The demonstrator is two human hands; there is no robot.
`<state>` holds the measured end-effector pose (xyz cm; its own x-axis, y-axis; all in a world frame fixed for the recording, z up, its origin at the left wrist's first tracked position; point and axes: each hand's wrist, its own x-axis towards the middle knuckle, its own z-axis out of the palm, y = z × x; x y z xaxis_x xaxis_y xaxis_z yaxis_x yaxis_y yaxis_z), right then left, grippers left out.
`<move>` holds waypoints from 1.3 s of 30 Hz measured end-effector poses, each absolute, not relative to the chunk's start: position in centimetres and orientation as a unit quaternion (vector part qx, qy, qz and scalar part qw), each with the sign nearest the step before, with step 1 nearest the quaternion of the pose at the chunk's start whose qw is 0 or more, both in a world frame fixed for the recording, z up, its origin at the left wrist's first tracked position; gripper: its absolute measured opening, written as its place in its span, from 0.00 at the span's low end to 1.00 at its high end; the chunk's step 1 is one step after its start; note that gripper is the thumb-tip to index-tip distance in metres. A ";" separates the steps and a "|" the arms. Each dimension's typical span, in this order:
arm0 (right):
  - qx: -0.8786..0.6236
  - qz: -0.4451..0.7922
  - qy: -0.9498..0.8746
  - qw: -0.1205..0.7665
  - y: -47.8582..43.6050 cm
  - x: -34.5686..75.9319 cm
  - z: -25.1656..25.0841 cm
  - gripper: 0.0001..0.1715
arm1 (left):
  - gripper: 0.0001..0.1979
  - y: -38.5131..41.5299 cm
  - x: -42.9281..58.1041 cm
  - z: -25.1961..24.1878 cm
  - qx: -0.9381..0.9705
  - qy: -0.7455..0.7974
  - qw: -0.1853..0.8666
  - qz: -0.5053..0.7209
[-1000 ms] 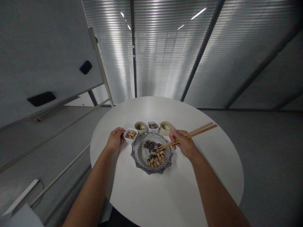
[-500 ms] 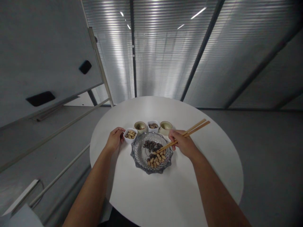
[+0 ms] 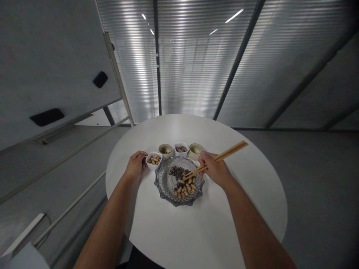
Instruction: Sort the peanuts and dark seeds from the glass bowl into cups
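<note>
Precariously, the right hand (image 3: 213,168) grips wooden chopsticks (image 3: 221,157), tips over peanuts (image 3: 182,190) in a cut-glass dish (image 3: 158,183); a slackened grip could scatter them. The loosely curled, empty left hand (image 3: 136,165) could nudge the white bowl (image 3: 153,167) just beside it.

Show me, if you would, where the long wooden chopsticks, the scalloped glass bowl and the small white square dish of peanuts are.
Long wooden chopsticks (image 3: 232,150), head view, upper ends
Scalloped glass bowl (image 3: 179,203), head view, near rim
Small white square dish (image 3: 153,168), head view, front wall
</note>
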<state>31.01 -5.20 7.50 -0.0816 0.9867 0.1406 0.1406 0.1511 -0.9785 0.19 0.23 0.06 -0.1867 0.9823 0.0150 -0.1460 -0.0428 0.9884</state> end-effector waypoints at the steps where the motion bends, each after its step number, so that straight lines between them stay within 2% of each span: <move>1: -0.475 0.438 -0.588 0.487 -5.2 30.7 7.6 0.30 | 0.08 0.2 0.2 0.0 0.420 0.498 0.480 0.587; 7: -0.453 0.359 -0.588 0.567 -5.7 28.4 6.7 0.35 | 0.09 0.3 0.2 -0.1 0.428 0.500 0.472 0.586; 12: -0.440 0.286 -0.626 0.577 -5.3 26.9 5.4 0.34 | 0.08 0.1 0.4 0.1 0.421 0.501 0.472 0.590; 18: -0.432 0.280 -0.656 0.552 -4.2 25.5 6.1 0.29 | 0.08 0.2 0.1 0.0 0.427 0.501 0.474 0.585; 21: -0.431 0.298 -0.658 0.540 -4.3 25.9 6.3 0.24 | 0.08 0.3 0.1 -0.1 0.425 0.499 0.477 0.586; 27: -0.421 0.363 -0.577 0.599 -4.9 28.5 7.1 0.24 | 0.08 0.1 0.0 0.1 0.431 0.505 0.473 0.579; 33: -0.421 0.493 -0.557 0.519 -5.4 31.0 8.8 0.27 | 0.08 0.3 -0.1 0.1 0.424 0.501 0.481 0.582; 39: -0.394 0.523 -0.593 0.468 -5.6 31.0 8.6 0.30 | 0.09 0.4 0.0 -0.1 0.426 0.498 0.477 0.585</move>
<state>31.01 -5.64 8.61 -0.2502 0.9576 0.1427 -0.0226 0.1416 -0.9897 -0.05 0.44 -0.09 -0.1816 0.9831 0.0230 -0.1338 -0.0479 0.9899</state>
